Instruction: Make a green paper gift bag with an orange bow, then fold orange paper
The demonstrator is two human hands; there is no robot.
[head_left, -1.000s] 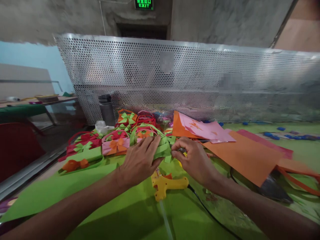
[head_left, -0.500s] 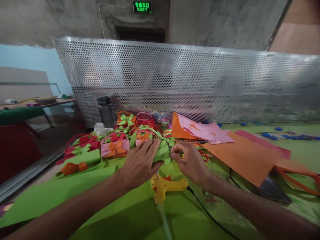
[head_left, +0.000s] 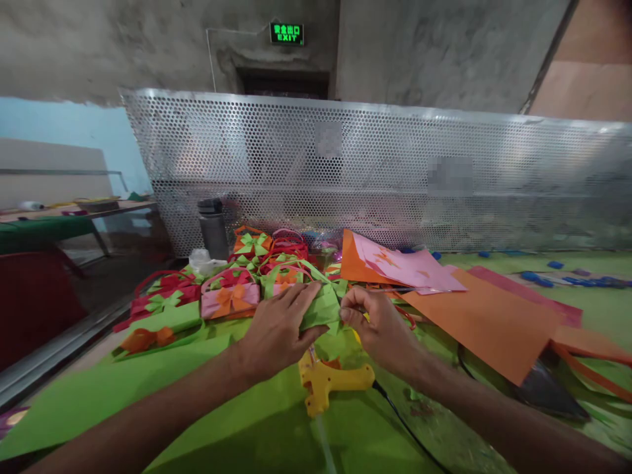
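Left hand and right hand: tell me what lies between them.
In the head view, a light-green folded piece lies between the left hand and the right hand.

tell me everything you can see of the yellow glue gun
The yellow glue gun looks plastic. It lies on its side on a green sheet, front end pointing away from the person, handle to the right. A translucent glue stick protrudes from its back, and a black cord leaves the handle's end. Neither the left hand nor right hand grips it.
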